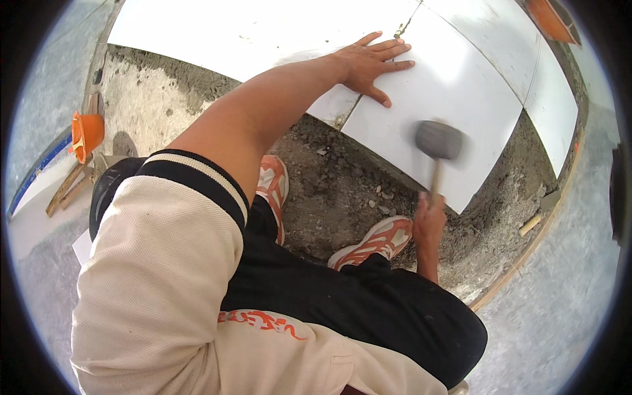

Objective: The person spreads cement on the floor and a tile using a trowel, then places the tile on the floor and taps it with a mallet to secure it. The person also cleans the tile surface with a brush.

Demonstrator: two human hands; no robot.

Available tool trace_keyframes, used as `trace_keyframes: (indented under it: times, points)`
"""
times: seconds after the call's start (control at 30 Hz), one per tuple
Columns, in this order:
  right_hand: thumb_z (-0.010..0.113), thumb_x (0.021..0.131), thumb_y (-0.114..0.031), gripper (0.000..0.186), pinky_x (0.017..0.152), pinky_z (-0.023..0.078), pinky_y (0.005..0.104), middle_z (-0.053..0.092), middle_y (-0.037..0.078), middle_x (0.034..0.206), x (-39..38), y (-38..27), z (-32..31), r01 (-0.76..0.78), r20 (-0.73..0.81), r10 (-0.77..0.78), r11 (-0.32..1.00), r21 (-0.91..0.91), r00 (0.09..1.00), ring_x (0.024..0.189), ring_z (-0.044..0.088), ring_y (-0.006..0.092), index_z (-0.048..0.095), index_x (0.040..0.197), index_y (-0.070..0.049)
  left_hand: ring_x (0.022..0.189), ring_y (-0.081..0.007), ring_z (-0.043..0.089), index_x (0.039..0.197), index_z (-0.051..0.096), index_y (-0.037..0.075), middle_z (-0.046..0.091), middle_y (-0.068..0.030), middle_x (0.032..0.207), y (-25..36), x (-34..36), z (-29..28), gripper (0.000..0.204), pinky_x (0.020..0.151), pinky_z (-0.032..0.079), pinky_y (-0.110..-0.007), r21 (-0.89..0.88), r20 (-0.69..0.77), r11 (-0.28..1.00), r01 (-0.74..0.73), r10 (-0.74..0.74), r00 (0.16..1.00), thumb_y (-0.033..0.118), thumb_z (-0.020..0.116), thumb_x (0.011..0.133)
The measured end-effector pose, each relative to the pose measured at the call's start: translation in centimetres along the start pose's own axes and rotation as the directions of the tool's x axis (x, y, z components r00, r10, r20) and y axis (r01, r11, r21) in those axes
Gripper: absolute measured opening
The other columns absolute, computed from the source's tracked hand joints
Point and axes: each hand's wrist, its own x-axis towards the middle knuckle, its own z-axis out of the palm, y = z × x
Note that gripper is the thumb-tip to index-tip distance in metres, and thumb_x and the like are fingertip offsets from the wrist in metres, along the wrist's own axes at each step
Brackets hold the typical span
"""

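My left hand (372, 64) lies flat, fingers spread, on a large white floor tile (447, 112) near its far corner, beside the joint to the neighbouring tile (263, 33). My right hand (429, 220) grips the wooden handle of a grey rubber mallet (438, 139). The mallet head is blurred and hovers over the near part of the same white tile. I squat on a bed of grey mortar (329, 191), with my orange and white shoes (378, 240) on it.
More white tiles (546, 92) lie to the right and at the back. An orange bucket (87, 133) and wooden sticks (66, 187) sit at the left. A wooden-handled tool (534, 220) lies on the mortar at the right, near a straight edge strip (526, 257).
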Motion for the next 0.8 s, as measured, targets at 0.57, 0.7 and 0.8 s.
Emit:
trace_keyframes:
  times: [0.57,0.7,0.8]
  points:
    - [0.067,0.107,-0.036,0.040,0.065,0.053,0.0516,0.069,0.027,0.081,-0.7,0.4,-2.8,-0.182,-0.031,0.205,0.920,0.347,0.978,0.076,0.071,0.0504,0.058,0.114,0.002,0.167,-0.0287,0.009,0.172,0.027,0.022,0.013,-0.0121,0.180,5.6,3.5,-3.1,0.116,0.136,0.007,-0.054,0.103,0.144,0.994,0.045,-0.059,0.988,0.090,0.062,0.084]
    - [0.068,0.107,-0.035,0.038,0.067,0.055,0.0502,0.070,0.026,0.083,2.3,2.2,-3.8,-0.270,0.036,0.281,0.868,0.418,0.959,0.077,0.072,0.0474,0.060,0.117,0.001,0.167,-0.0305,0.010,0.170,0.034,0.022,0.015,-0.0152,0.179,13.5,6.8,-0.3,0.114,0.135,0.004,-0.057,-0.076,-0.020,0.996,-0.037,0.035,0.999,0.090,0.062,0.083]
    - [0.066,0.108,-0.034,0.038,0.067,0.056,0.0488,0.070,0.026,0.083,5.5,2.8,-5.6,-0.200,-0.036,0.240,0.874,0.442,0.970,0.076,0.073,0.0469,0.060,0.118,0.002,0.167,-0.0315,0.010,0.169,0.036,0.023,0.017,-0.0161,0.179,17.2,8.2,-0.8,0.114,0.133,-0.001,-0.061,-0.095,-0.006,0.993,0.072,-0.072,0.997,0.090,0.064,0.081]
